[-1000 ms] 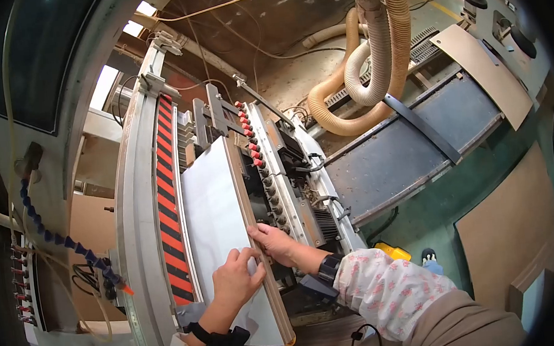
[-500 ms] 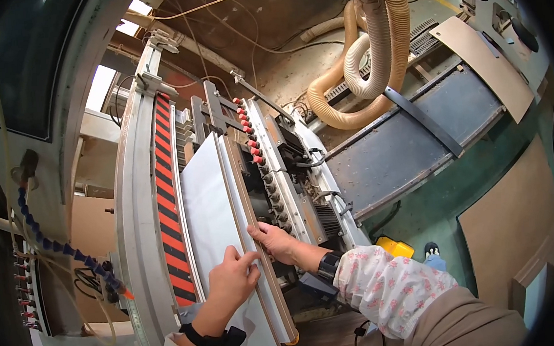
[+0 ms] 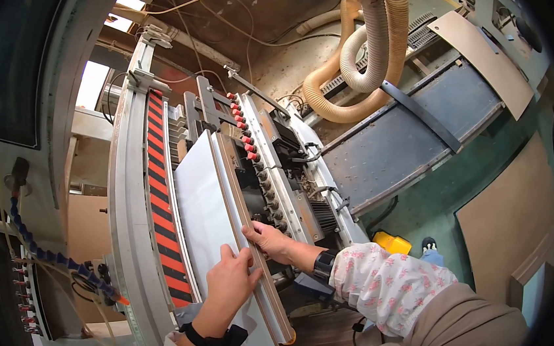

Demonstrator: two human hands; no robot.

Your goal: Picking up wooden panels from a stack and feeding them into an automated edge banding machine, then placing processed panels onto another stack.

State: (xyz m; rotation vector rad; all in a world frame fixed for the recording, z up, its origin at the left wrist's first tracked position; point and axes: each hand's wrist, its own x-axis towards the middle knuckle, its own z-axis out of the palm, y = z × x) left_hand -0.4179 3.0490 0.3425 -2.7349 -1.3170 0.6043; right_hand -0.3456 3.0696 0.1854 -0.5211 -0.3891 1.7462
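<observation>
Two white boards with brown edges lean together in front of me, the left one showing its broad white face. My right hand is closed on the long brown edge of the right board, thumb on the edge and fingers partly hidden behind it. Beside it, my left hand is curled at the left board's edge, with thumb and bent fingers close together against it. Both wrists carry black bands, and the sleeves are pale with a flower print.
A rail with red-and-black stripes runs left of the boards. Red-capped fittings line the machine on their right. Ribbed hoses hang above a dark bed. A blue jointed nozzle is at left, a yellow object on the floor.
The whole view has shifted slightly, so the machine sits a little farther left. Both hands keep nearly the same place and pose on the boards.
</observation>
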